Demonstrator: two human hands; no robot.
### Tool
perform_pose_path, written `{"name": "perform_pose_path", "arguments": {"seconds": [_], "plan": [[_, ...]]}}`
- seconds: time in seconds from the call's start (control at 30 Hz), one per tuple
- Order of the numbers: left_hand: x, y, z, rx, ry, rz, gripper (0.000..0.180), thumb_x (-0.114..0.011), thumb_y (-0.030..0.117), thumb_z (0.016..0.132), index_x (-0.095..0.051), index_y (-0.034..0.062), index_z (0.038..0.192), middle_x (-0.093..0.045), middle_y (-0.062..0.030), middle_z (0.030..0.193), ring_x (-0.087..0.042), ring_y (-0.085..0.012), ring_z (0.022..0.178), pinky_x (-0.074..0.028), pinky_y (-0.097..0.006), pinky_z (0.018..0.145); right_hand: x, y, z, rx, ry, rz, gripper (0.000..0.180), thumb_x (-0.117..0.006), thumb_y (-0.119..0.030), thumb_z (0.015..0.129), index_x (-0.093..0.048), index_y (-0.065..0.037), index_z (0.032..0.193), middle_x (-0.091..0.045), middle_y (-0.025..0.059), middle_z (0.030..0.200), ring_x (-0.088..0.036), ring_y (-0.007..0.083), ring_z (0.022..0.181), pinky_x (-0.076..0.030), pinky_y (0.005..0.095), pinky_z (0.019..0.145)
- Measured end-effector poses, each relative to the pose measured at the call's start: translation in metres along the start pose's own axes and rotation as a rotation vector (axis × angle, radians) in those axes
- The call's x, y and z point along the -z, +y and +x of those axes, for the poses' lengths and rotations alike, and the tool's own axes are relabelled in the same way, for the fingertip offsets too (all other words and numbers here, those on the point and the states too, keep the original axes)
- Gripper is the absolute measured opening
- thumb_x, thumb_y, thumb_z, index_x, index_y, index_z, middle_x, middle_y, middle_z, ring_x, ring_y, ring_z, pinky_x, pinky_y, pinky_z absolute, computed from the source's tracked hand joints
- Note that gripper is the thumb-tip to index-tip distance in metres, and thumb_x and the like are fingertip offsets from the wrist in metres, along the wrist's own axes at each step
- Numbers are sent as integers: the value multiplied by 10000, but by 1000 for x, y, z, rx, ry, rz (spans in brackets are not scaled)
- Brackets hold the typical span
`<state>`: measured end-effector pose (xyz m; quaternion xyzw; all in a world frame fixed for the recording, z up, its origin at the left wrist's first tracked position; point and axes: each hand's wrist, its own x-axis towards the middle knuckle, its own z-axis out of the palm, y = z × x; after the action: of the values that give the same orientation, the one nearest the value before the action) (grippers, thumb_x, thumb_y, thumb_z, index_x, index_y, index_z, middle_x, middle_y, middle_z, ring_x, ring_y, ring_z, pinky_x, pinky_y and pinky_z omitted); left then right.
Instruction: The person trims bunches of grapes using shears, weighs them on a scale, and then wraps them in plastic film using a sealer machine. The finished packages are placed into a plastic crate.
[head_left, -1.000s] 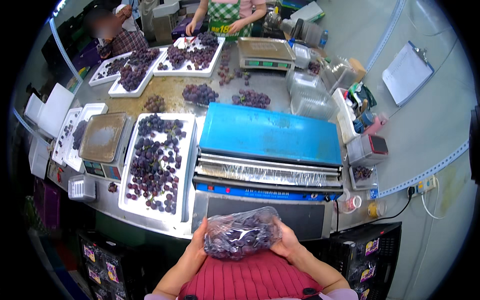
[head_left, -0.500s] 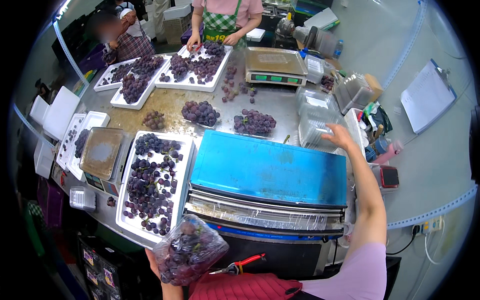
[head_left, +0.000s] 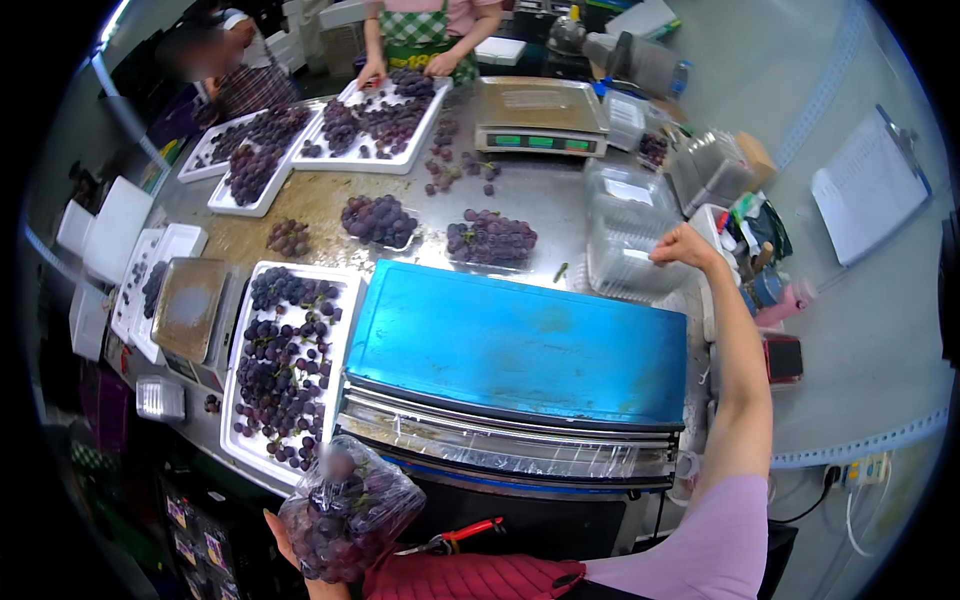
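My left hand holds a film-wrapped pack of dark grapes from its left side and from below, close to my body. Much of that hand is hidden behind the pack. At the right, my right hand has its fingers closed at the right edge of a stack of clear plastic trays. Whether a tray's edge is between those fingertips cannot be made out. Red-handled pruning shears lie by my red apron. A blue-topped film wrapping machine stands between my arms.
A white foam tray of loose grapes lies left of the machine, beside a scale. Two grape packs sit behind it. Across the table a co-worker in a green checked apron handles grapes near another scale.
My right hand's fingers have closed at the tray stack, where they were spread before. The wrapped grape pack in my left hand has shifted left and slightly down as the whole view moved.
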<state>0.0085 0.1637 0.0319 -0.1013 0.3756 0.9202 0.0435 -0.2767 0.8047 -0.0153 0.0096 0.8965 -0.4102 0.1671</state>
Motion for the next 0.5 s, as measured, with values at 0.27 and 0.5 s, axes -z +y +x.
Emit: {"name": "perform_pose_path", "arguments": {"seconds": [0.27, 0.5], "plan": [[-12, -7, -2, 31, 175, 72, 810, -245, 618, 904, -220, -1, 1425, -290, -187, 1453, -281, -354, 1328, -181, -498, 1105, -14, -4, 7, 21, -7, 55, 234, -783, -230, 733, -728, -12, 797, -668, 29, 702, -611, 90, 661, -491, 228, 602], [-31, -3, -16, 29, 695, 284, 731, -186, 575, 935, -251, 40, 1429, -299, -133, 1464, -253, -304, 1344, -128, -457, 1124, -11, 7, 4, 26, 22, 160, 221, -775, -231, 732, -722, -18, 751, -654, 29, 650, -601, 75, 633, -455, 239, 544]]}}
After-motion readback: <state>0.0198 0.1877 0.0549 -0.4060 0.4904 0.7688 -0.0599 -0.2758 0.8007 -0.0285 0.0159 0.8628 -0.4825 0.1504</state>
